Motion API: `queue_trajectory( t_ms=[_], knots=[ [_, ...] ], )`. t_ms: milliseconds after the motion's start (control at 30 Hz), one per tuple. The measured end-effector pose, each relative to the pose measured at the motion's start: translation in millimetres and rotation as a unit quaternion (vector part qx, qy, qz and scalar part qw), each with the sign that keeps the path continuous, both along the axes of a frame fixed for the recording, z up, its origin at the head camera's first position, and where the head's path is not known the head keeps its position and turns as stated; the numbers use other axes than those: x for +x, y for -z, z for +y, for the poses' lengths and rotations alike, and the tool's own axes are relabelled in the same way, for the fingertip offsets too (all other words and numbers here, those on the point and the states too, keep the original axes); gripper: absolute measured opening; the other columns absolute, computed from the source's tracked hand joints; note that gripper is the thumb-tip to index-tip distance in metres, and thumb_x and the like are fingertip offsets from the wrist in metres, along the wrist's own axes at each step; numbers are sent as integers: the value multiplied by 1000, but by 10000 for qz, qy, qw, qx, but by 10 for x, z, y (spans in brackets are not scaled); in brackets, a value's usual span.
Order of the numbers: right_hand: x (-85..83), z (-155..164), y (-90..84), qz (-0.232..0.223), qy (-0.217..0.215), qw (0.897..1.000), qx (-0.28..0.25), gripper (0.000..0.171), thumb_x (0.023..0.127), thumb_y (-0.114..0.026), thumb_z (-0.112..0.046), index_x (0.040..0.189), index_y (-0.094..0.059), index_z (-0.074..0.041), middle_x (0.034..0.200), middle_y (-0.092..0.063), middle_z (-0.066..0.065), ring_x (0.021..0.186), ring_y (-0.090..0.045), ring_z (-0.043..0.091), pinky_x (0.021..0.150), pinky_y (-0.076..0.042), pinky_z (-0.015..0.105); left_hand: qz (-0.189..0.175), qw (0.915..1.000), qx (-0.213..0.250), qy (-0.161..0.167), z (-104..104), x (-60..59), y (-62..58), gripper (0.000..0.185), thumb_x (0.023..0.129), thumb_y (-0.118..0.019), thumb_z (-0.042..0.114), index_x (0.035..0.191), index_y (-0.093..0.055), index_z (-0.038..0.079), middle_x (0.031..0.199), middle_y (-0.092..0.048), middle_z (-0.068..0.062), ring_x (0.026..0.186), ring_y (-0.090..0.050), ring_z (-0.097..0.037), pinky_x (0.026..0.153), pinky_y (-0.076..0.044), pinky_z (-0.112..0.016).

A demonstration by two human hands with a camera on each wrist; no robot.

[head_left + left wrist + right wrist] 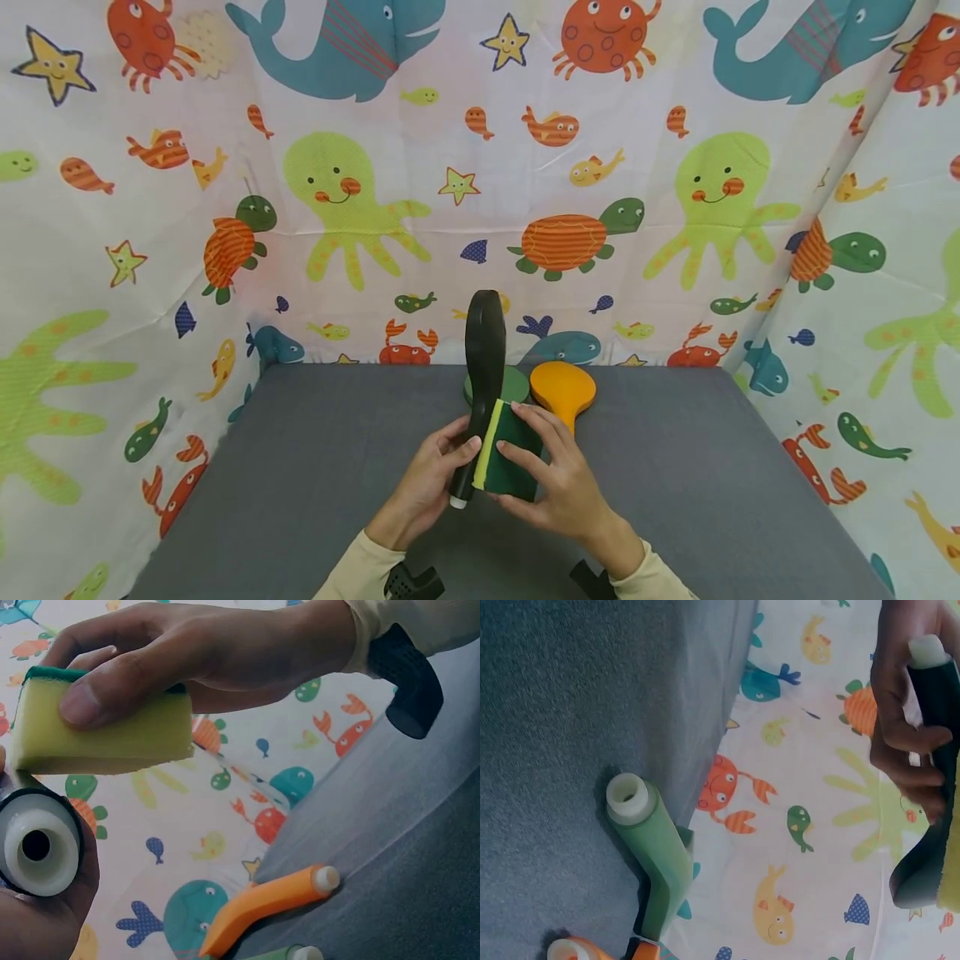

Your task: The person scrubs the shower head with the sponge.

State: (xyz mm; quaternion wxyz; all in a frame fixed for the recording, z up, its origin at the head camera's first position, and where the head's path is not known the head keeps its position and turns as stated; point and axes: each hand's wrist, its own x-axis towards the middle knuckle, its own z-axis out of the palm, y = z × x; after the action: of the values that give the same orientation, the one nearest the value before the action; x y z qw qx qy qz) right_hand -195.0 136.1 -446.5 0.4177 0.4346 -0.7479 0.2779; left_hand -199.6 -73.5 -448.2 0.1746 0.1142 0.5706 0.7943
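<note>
Upright in my left hand (pixel 431 479) is a black hand shower head (pixel 486 342), gripped by its handle with the white hollow end (pixel 37 844) pointing down. My right hand (pixel 562 487) holds a sponge (pixel 516 458) with a yellow side and a dark green scouring side. Its fingers spread over the green side in the head view, and the thumb lies on the yellow part in the left wrist view. The sponge's yellow side is right at the black handle, near the left thumb.
Behind the hands, a green shower head (pixel 517 385) and an orange shower head (pixel 562 387) lie side by side at the back of the grey table (pixel 330 467). A cloth (pixel 450 225) printed with sea animals hangs behind the table and along its sides.
</note>
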Motion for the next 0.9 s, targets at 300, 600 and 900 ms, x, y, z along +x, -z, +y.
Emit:
queue_trajectory(
  t_ms=[300, 600, 900],
  knots=[
    [16, -19, 54, 16, -36, 10000, -9, 51, 90, -65, -54, 121, -67, -14, 140, -50, 26, 127, -47, 36, 119, -28, 29, 280, 9985, -242, -396, 33, 25, -11, 65, 97, -63, 26, 154, -33, 16, 151, -44, -12, 124, -56, -12, 96, -52, -26],
    [-18, 25, 6, -163, 54, 9998, 36, 51, 89, -64, -55, 120, -67, -15, 140, -51, 23, 127, -48, 36, 119, -28, 29, 330, 9960, -587, -587, 67, 22, 25, 66, 98, -57, 42, 155, -31, 20, 155, -41, -7, 141, -41, -24, 108, -44, -33],
    [7, -21, 54, -152, 75, 9999, -5, 53, 88, -64, -56, 122, -66, -15, 141, -50, 23, 126, -48, 35, 119, -29, 31, 134, 9987, -130, -465, 43, 13, 3, 64, 98, -57, 40, 154, -31, 23, 157, -37, -4, 140, -42, -22, 104, -46, -30]
  ],
)
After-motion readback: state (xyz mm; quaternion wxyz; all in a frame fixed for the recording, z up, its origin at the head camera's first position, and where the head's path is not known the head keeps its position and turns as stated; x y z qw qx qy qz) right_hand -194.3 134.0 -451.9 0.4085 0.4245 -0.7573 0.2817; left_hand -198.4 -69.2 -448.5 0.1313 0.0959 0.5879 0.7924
